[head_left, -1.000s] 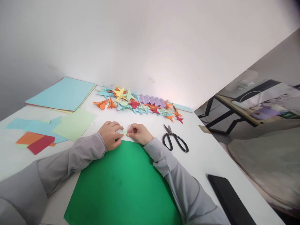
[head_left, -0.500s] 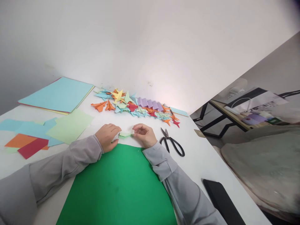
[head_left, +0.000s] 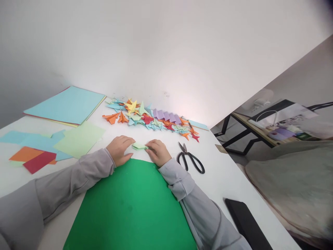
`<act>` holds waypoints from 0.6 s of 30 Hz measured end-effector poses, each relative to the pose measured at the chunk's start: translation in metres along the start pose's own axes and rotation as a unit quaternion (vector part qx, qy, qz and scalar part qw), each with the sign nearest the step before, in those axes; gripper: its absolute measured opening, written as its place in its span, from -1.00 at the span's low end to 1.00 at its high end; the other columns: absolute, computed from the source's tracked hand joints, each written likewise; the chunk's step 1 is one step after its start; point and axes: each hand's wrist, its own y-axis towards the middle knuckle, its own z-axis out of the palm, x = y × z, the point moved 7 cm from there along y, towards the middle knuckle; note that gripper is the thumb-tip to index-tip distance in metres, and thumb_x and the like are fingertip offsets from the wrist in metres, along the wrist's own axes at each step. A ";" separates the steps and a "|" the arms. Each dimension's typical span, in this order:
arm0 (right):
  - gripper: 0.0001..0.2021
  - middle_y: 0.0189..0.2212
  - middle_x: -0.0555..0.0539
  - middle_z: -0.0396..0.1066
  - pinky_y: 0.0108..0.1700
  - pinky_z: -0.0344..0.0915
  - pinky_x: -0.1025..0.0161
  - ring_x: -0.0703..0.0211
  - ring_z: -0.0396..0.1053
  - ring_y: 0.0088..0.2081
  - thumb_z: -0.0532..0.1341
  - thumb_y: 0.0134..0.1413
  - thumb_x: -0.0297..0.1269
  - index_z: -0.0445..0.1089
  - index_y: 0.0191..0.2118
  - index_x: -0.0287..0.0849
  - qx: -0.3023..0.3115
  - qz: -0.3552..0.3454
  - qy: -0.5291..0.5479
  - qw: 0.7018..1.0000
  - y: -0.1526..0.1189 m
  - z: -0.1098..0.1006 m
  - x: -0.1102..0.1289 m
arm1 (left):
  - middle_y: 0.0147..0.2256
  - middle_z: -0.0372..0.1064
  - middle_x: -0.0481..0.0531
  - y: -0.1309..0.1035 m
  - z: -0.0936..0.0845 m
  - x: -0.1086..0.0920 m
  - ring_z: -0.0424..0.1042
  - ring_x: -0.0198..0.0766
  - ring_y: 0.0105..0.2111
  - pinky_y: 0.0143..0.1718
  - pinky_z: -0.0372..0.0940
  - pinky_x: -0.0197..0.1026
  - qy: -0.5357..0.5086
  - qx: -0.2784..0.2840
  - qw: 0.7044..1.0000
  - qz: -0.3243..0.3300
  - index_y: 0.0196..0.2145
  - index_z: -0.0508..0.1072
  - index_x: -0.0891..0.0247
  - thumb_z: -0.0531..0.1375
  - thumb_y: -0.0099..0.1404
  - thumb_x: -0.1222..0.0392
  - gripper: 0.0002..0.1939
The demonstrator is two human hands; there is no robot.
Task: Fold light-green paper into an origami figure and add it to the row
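A small folded light green paper lies between my hands, just beyond the far edge of the green sheet. My right hand pinches its right end between thumb and fingers. At its left end is my left hand, thumb and fingers apart, with the fingertips close to the paper's edge. Behind them, along the wall, runs a pile of folded paper shapes in orange, yellow, blue, red, green and purple.
Black-handled scissors lie right of my right hand. A black flat object is near the right table edge. Loose coloured papers and a stack of blue-topped sheets are at left. A shelf stands beyond the table.
My right hand has shifted slightly left and lowered around the paper. The light green paper now lies flatter, and my left fingers have opened from it.
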 end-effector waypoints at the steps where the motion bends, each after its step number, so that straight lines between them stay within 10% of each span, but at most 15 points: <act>1: -0.83 -0.33 -0.15 0.38 -0.22 0.19 0.13 0.10 0.28 -0.26 0.09 0.03 -0.30 0.37 -0.27 -0.18 -0.002 -0.006 -0.001 1.000 0.001 0.000 0.002 | -0.11 0.33 0.19 0.000 -0.003 -0.001 0.30 -0.09 -0.12 -0.12 0.23 -0.03 -0.006 -0.016 1.000 0.005 -0.11 0.32 0.31 0.13 0.06 0.24 -0.62; 8: -0.78 -0.34 -0.16 0.40 -0.25 0.15 0.15 0.10 0.26 -0.28 0.02 0.12 -0.27 0.36 -0.24 -0.21 -0.003 -0.046 -0.067 0.997 0.001 -0.006 0.027 | -0.18 0.39 0.12 -0.001 -0.019 -0.003 0.33 -0.17 -0.19 -0.19 0.24 -0.05 0.002 -0.119 0.992 0.037 -0.36 0.42 0.22 0.08 0.15 0.25 -0.87; 18: -0.75 -0.41 -0.16 0.39 -0.31 0.15 0.17 0.12 0.22 -0.35 -0.04 0.15 -0.32 0.36 -0.26 -0.24 -0.025 -0.098 -0.073 0.992 0.000 -0.008 0.041 | -0.22 0.43 0.06 0.000 -0.022 -0.012 0.34 -0.21 -0.23 -0.22 0.21 -0.09 0.031 -0.113 0.991 0.062 -0.48 0.43 0.22 0.04 0.17 0.30 -0.81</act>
